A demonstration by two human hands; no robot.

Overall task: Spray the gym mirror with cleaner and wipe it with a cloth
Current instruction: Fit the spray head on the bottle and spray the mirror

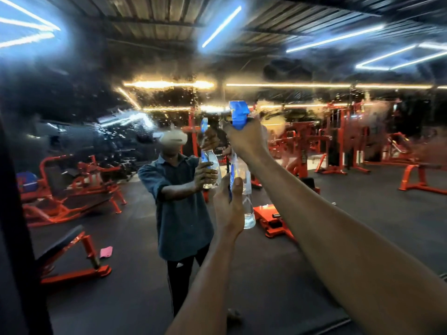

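— Gripping the spray bottle [244,180] with both hands, that's what I'm seeing from here. My right hand [246,139] is wrapping its fingers around the neck just under the blue trigger head [238,114]; from behind I can't tell whether a finger is pressing the trigger itself.

— And the left?

— My left hand [228,204] is curling around the lower body of the bottle, thumb [237,189] lying up along the blue label. The bottle is standing upright, raised in front of me at about head height, close to the mirror [72,93], its nozzle pointing at the glass.

— How is the bottle looking?

— Clear plastic, clear liquid showing in the bottom part, blue sprayer on top.

— And the glass?

— Droplets and wet streaks are clinging to the mirror left of and above the nozzle, and hazy smears are running across to the right at the same height. Lower down it's reflecting cleanly: I'm seeing the person's reflection [181,201] holding the bottle the same way, orange gym machines [338,141] on a dark floor, an orange bench [72,257] at lower left and a pink cloth [106,251] lying on the floor beside it.
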